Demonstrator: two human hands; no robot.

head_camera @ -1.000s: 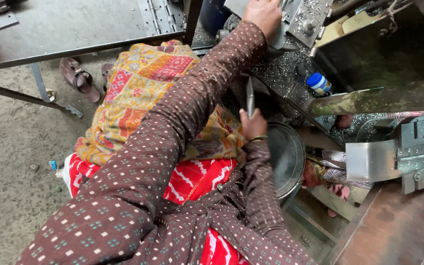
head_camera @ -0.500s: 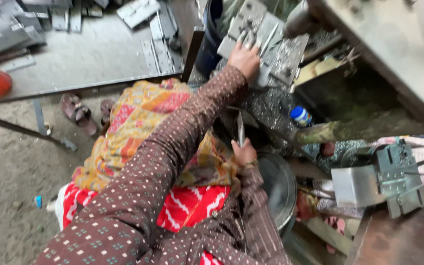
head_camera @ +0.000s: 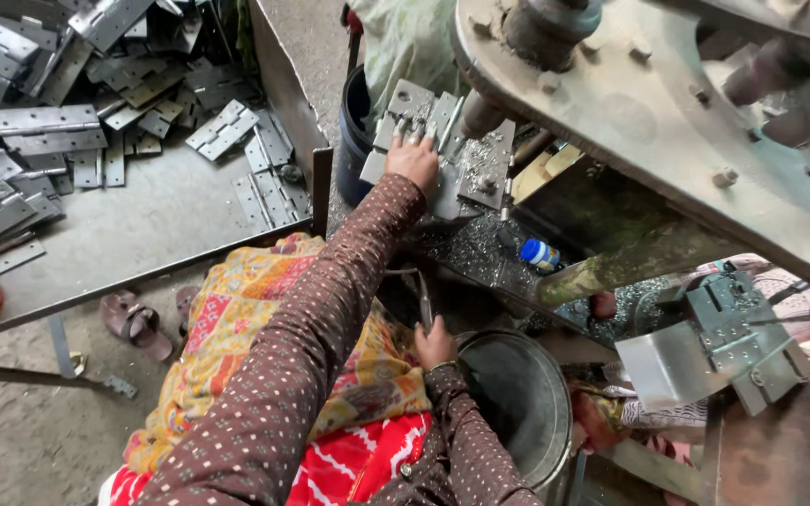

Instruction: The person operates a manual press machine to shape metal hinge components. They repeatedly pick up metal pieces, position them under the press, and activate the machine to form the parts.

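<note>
While the left hand (head_camera: 414, 159) lies flat with fingers spread on a grey metal hinge plate (head_camera: 403, 120) at the press, the right hand (head_camera: 434, 342) grips a thin metal rod (head_camera: 423, 302) beside the round bin (head_camera: 517, 403), and many hinges (head_camera: 58, 122) wait piled on the tabletop (head_camera: 171, 215).

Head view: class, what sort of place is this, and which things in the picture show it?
Probably a small metalworking shop that makes hinges. Flat metal hinges lie heaped on a table, a heavy press machine looms overhead, and the left hand rests on hinge plates.
</note>
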